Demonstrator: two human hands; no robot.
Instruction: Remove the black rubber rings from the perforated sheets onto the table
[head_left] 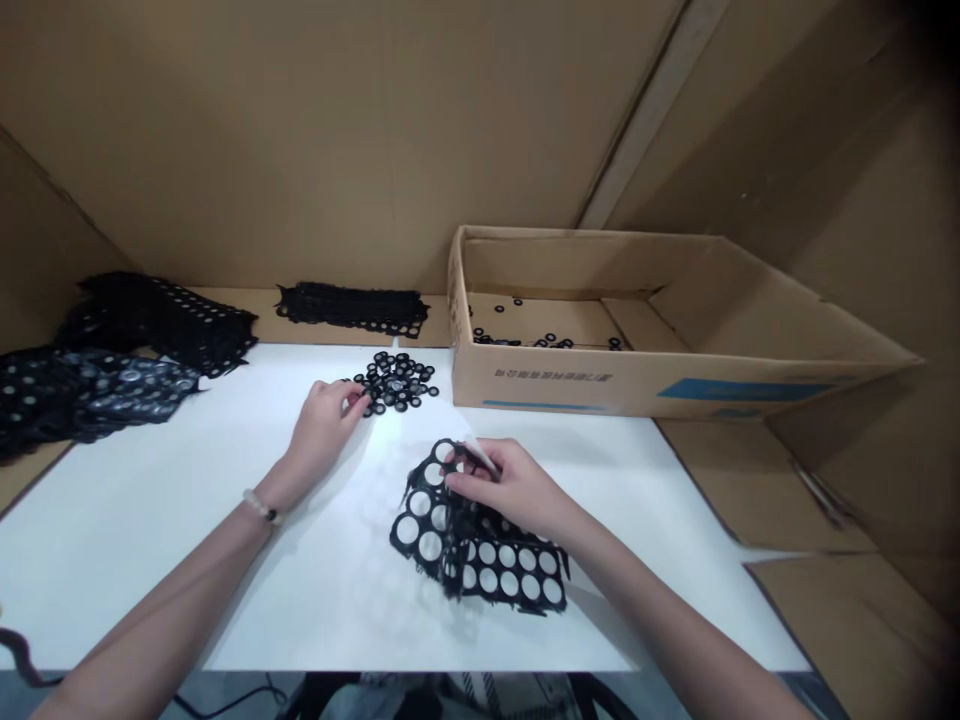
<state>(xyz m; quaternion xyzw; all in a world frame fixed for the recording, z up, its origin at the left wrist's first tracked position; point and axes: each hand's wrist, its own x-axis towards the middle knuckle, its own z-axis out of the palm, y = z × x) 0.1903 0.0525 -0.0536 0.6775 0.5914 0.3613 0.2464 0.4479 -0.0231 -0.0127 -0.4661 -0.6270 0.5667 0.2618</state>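
Forearms (180, 598): reach in from the near side.
Right hand (517, 490): grip clamped on the sheet (453, 556) and a white stick (484, 458).
Sheet: mid-table (322, 580), folded; right flap's long axis side to side, left flap's slanting away.
Left hand (324, 422): at the rings (397, 384); cannot tell if its grip is together.

Ring pile (397, 384) left of box (555, 380)

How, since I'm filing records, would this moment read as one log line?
left hand: at ring pile; right hand: holding holed black sheet; box: loose rings inside
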